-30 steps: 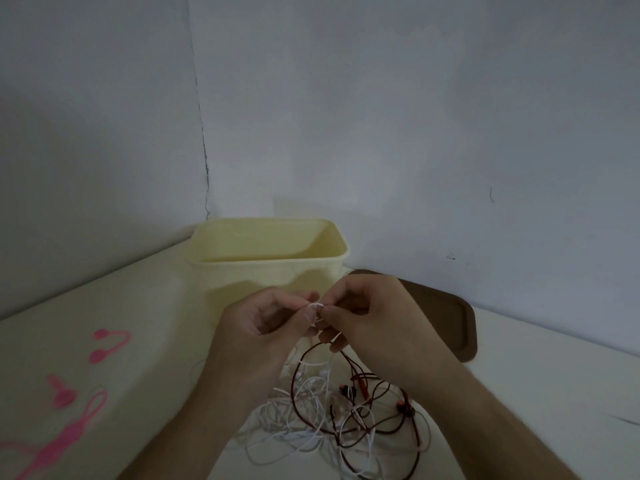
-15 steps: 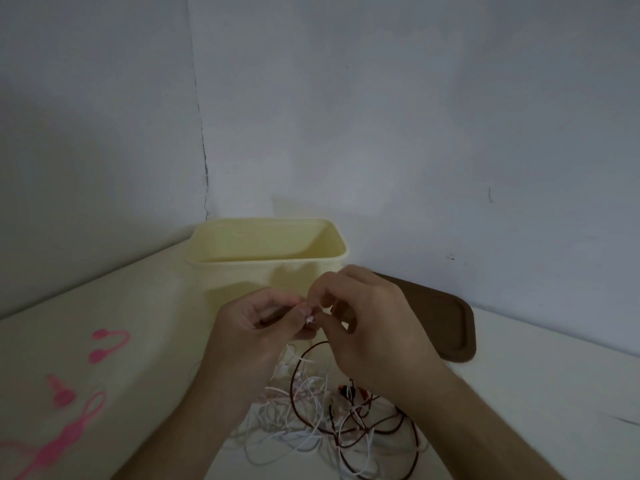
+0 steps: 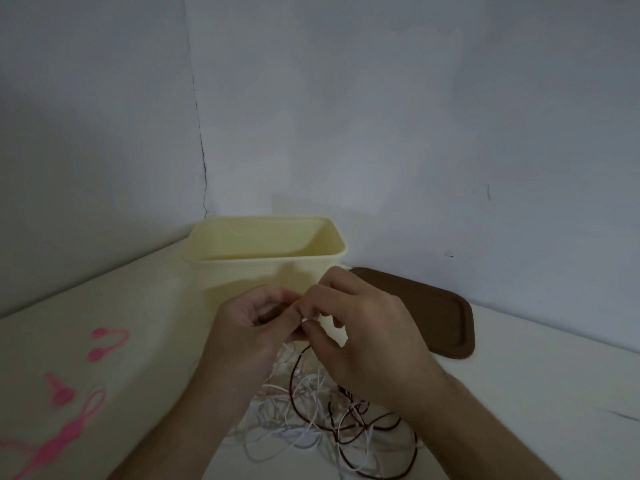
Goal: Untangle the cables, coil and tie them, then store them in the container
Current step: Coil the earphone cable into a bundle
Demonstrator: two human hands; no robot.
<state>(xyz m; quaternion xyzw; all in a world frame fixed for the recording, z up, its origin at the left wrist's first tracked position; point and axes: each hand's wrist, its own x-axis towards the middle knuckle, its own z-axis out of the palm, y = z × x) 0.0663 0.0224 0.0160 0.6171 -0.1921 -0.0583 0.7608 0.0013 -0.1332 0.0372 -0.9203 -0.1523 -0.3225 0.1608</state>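
Cable heap: nearest to me, the tangle of thin white and dark-red cables [image 3: 322, 414] lay loose on the white table [image 3: 519, 393], between the two forearms and in front of the container.
Handling: I judged these cords very light, limp and springy, likely to snag on each other. A hard tug would only tighten the knots, and any small plugs or earpieces looked fragile.
Where to hold: I reckoned the best purchase was on a free end or on one strand close to a crossing, feeding it back through rather than lifting the whole heap.
Left hand [image 3: 256, 327]: fingers curled in, thumb and fingertips pinching a white strand at the spot where the two hands met.
Right hand [image 3: 360, 327]: fingers bent and closed on the same small bit of white cable, touching the left fingertips, with a dark-red loop hanging just below.
Pink cable ties [image 3: 69, 407]: several lay apart on the table at my left, untouched.
Container [image 3: 266, 258]: the pale yellow tub stood open just behind the hands. I could not see its floor.
Lid [image 3: 429, 313]: a brown lid lay flat to the right of the tub, near the wall.
Stage: I took it as untangling, with nothing coiled yet.
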